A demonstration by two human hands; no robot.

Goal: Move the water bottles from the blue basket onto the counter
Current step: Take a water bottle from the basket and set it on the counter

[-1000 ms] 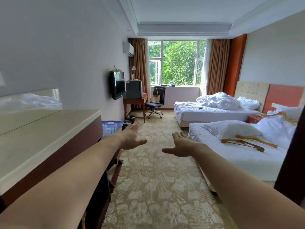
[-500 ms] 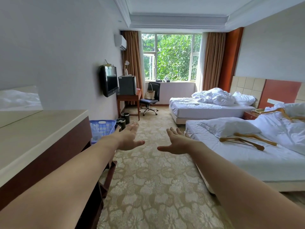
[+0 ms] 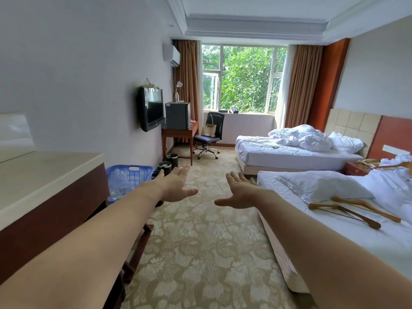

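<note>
While both arms reach forward over the patterned carpet (image 3: 200, 253), the left hand (image 3: 176, 188) and the right hand (image 3: 239, 192) hang in the air with palms turned inward toward each other, fingers (image 3: 184, 171) spread and released, grasping nothing. Left of the left hand's fingers, on the floor against the wall, stands the blue basket (image 3: 131, 175); the left forearm crosses in front of its near corner. Inside it, pale clear plastic shows, but the water bottles cannot be made out one by one. Nearer than the basket and further left of the fingers runs the table (image 3: 44, 177), its light top bare where it shows. Just beyond the left fingertips are two dark bins (image 3: 171, 159). Right of the right hand lies a bed (image 3: 334, 219) with a pillow and wooden hangers (image 3: 347, 210) on the sheet.
</note>
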